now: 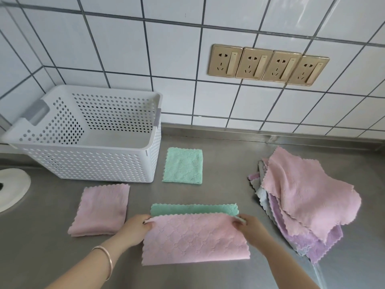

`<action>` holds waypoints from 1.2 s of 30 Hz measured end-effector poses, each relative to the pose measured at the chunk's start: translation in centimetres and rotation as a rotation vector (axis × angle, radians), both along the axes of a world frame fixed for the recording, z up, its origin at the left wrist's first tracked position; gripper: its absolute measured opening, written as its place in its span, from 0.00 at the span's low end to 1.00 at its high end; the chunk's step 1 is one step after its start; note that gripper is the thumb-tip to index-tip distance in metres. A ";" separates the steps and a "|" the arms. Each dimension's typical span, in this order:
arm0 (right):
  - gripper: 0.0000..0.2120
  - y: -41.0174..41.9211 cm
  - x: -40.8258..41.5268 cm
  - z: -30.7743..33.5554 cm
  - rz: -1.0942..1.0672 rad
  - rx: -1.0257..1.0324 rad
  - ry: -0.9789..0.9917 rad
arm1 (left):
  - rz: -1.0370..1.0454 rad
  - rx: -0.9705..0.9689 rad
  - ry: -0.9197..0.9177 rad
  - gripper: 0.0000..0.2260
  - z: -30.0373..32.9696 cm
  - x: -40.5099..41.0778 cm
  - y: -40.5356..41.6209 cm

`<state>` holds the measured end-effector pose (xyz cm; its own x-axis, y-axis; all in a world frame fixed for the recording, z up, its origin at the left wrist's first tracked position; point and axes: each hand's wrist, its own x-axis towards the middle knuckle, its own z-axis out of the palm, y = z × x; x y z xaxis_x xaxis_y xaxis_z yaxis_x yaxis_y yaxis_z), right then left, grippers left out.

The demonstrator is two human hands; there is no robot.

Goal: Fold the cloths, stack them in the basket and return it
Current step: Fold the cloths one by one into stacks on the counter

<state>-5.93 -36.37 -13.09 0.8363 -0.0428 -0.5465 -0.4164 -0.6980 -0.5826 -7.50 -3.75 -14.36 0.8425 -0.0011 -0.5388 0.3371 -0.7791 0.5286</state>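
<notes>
Cloth being folded (195, 238): two-sided, pink quilted fleece face up, green strip showing along the far edge, scalloped edges. Folded roughly in half, long axis runs left-right across the steel counter (218, 163), fold edge nearest the person, free edges pointing toward the wall.

Left hand (136, 228) pinches the far-left corner of the pink layer, fingers curled over the edge. Right hand (249, 227) pinches the far-right corner the same way, thumb and fingers pressed on the fabric. Metal bangle (106, 260) on the left wrist.

Just left of the left fingers: folded pink cloth (100, 209), smooth-looking, roughly square, flat on the counter. Beyond the fingers, between both hands: folded green cloth (183, 165), square, diamond-quilted, lying just beside the basket. White plastic basket (87, 163), rectangular, perforated walls, grey handle inserts, upright, beyond the left fingers against the wall; no cloth seen inside.

Right of the right fingers: loose pile of unfolded cloths (302, 197), pink on top, lilac and grey-white underneath, wavy edges fanned out.

Tiled wall (125, 49), white with dark grout, carries four gold sockets (268, 64) in a row.
</notes>
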 end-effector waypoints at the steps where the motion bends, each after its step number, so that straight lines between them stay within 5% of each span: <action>1: 0.11 0.3 0.4 -0.1 -0.014 -0.009 -0.013 | 0.038 -0.010 -0.014 0.16 0.0 0.3 -0.2; 4: 0.08 0.9 1.3 -0.9 -0.041 -0.074 -0.020 | 0.128 -0.011 -0.037 0.08 -0.6 1.2 -0.6; 24: 0.09 2.1 2.5 -2.9 -0.231 -0.223 -0.006 | 0.177 0.231 -0.025 0.18 -3.1 3.2 -2.1; 28: 0.09 2.1 1.7 -2.6 -0.356 -0.242 -0.035 | 0.152 0.422 -0.261 0.11 -2.2 2.9 -2.9; 32: 0.13 1.9 0.2 -3.1 -0.346 -0.262 -0.052 | -0.042 0.411 -0.468 0.22 -2.5 2.5 -4.5; 36: 0.20 1.8 -1.3 -3.2 -0.324 -0.311 0.024 | -0.418 0.371 -0.445 0.26 -2.3 1.2 -7.7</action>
<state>-7.19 -34.55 -16.30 0.7400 -0.4654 -0.4856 -0.6531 -0.6697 -0.3534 -6.28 -11.48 -16.63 0.9516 -0.2547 -0.1717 -0.2146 -0.9512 0.2219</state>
